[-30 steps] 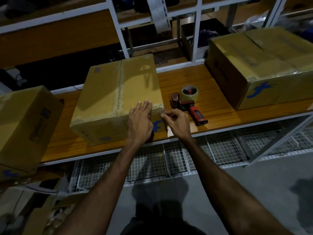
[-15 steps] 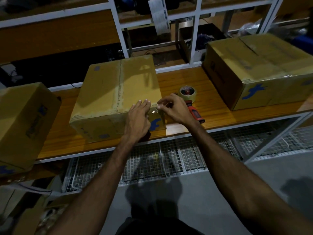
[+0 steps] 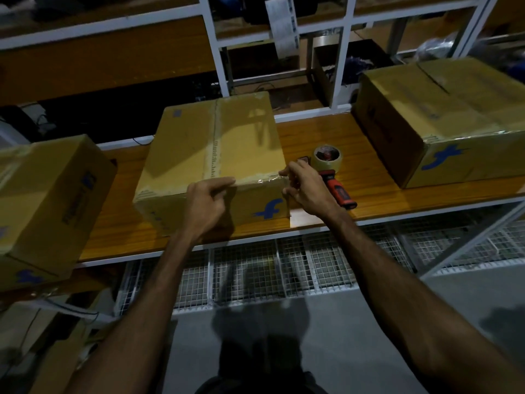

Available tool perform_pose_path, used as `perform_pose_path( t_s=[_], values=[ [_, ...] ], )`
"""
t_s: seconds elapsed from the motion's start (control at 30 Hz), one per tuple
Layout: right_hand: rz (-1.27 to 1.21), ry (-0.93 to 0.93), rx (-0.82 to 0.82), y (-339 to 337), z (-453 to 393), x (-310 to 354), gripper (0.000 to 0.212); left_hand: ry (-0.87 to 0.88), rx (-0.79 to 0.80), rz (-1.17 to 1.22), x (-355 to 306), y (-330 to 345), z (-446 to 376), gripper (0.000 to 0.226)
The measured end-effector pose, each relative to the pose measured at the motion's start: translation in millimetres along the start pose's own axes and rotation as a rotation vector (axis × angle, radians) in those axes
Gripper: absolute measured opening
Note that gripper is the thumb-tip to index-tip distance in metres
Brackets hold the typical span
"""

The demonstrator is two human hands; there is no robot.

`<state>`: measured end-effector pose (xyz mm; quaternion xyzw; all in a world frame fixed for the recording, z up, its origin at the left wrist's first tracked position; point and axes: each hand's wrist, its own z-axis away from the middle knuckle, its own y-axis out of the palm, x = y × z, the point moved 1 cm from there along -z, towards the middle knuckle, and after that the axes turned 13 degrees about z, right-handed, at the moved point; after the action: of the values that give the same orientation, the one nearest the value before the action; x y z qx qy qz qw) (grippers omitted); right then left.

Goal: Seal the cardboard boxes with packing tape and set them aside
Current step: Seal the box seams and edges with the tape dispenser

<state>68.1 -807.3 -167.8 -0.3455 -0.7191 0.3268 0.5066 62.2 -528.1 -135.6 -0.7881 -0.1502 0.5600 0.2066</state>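
Observation:
A closed cardboard box [image 3: 199, 143] with a blue logo sits in the middle of the wooden table [image 3: 372, 177]. A shiny strip of clear tape [image 3: 262, 180] runs along its near top edge. My left hand [image 3: 207, 206] grips that edge, fingers bent over the top and thumb on the front face. My right hand [image 3: 308, 189] pinches the tape's end at the box's near right corner. Just right of the box lies the tape dispenser [image 3: 329, 162], with its red handle pointing toward me; nothing holds it.
A larger taped box [image 3: 454, 109] stands at the table's right end. Another box [image 3: 51, 194] sits tilted at the left, over loose cardboard below. White shelf posts [image 3: 216, 52] rise behind the table. A wire mesh shelf [image 3: 255, 274] lies under it.
My left hand went from lying flat on the box top to curling over the near edge. My right hand rose from the front face to the near right corner.

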Motion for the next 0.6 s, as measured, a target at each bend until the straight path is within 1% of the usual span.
perform_pose_path(
  t_s=[0.1,0.17,0.23,0.3,0.37,0.47,0.53,0.6],
  values=[
    [0.010,0.028,0.052,3,6,3,0.055,0.085,-0.163,-0.018,29,-41,10,0.052],
    [0.066,0.053,0.031,8,11,5,0.062,0.112,-0.278,-0.045,46,-70,17,0.063],
    [0.168,0.070,-0.047,12,14,11,0.060,0.121,-0.374,-0.064,65,-101,24,0.071],
    [0.250,0.048,-0.107,12,14,19,0.054,0.104,-0.420,-0.061,81,-124,29,0.071],
    [0.282,0.022,-0.141,14,8,41,0.047,0.098,-0.413,-0.088,99,-145,33,0.068],
    [0.278,-0.052,-0.163,18,-7,85,0.036,0.071,-0.334,-0.071,121,-163,37,0.069],
    [0.256,-0.106,-0.133,26,-20,117,0.032,0.076,-0.237,-0.001,131,-167,37,0.069],
    [0.242,-0.143,-0.080,38,-34,149,0.031,0.095,-0.173,0.033,139,-169,35,0.068]
  ],
)
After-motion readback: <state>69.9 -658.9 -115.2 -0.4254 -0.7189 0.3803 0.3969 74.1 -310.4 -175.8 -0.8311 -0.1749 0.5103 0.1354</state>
